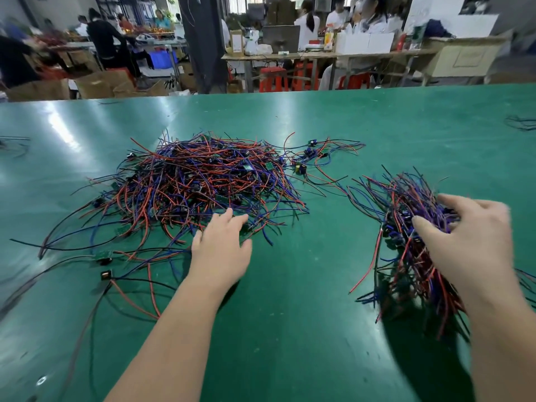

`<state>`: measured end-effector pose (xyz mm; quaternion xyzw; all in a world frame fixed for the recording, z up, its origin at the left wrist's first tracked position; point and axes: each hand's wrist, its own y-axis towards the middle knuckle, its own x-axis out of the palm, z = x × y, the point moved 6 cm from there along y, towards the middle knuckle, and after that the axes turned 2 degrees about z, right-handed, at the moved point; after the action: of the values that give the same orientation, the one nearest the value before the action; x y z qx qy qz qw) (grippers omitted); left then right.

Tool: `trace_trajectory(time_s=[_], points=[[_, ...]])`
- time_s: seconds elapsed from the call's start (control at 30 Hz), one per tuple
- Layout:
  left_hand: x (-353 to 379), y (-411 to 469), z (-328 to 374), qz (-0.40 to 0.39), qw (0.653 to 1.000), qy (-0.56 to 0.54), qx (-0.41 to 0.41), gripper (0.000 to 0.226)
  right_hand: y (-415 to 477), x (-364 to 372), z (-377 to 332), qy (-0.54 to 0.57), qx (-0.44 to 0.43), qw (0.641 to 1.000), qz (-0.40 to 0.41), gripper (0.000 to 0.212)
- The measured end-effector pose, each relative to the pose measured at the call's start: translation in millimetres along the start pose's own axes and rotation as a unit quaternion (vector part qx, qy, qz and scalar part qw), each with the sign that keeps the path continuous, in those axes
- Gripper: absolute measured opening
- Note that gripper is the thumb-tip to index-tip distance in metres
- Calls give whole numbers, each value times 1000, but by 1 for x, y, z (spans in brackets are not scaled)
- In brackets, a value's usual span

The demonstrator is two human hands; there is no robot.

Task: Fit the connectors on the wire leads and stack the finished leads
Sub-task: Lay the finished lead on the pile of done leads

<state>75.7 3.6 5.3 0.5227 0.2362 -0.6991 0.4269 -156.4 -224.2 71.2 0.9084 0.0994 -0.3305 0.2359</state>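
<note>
The tangled pile of leads (203, 184) lies at 11 o'clock on the bench (290, 314), its near edge reached by the spread left hand (220, 248). The stack (406, 221) at 3 o'clock is gripped by the right hand (470, 242). One lead is best singled out before lifting, lest tangles follow.

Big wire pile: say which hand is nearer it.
Left. The left hand reaches the big wire pile at its near edge; the right hand is off to the side, gripping the smaller bundle.

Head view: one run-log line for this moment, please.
left hand: open, fingertips at loose tangled red-blue-black wire pile | right hand: fingers curled on bundled wire-lead stack | surface: green table
</note>
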Motion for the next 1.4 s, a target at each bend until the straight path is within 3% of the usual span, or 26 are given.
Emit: trace_trajectory(time_s=[0.17, 0.3, 0.43, 0.6, 0.73, 0.87, 0.93, 1.0, 1.07, 1.17, 1.27, 1.4], points=[[-12, 4, -4, 89, 994, -57, 0, 19, -17, 15, -26, 45, -54, 997, -35, 38], [-27, -4, 4, 175, 984, -35, 10, 16, -34, 29, -42, 71, -113, 988, -73, 28], [-54, -18, 18, 316, 934, -159, 48, 17, -45, 35, -54, 110, -153, 978, -92, 22], [-75, -37, 38, 352, 879, -299, 119, 21, -50, 38, -58, 162, -151, 968, -120, 20], [-76, -42, 49, 337, 875, -298, 178, 25, -51, 42, -58, 248, -107, 950, -154, 22], [-68, -50, 69, 311, 888, -214, 264, 22, -59, 56, -62, 438, 13, 857, -271, 9], [-58, -56, 82, 293, 887, -153, 321, 20, -62, 60, -64, 472, 35, 829, -298, 28], [-49, -62, 91, 284, 883, -116, 355, 21, -62, 62, -64, 470, 36, 829, -302, 38], [-44, -65, 96, 281, 880, -117, 365, 24, -62, 63, -62, 465, 38, 828, -311, 32], [-41, -64, 96, 250, 886, -173, 351, 30, -60, 63, -59, 479, 46, 814, -324, 16], [-36, -59, 92, 165, 896, -288, 295, 39, -57, 62, -56, 484, 58, 819, -304, 13], [-26, -53, 90, 51, 860, -476, 175, 22, -51, 60, -50, 523, 108, 804, -263, 11]])
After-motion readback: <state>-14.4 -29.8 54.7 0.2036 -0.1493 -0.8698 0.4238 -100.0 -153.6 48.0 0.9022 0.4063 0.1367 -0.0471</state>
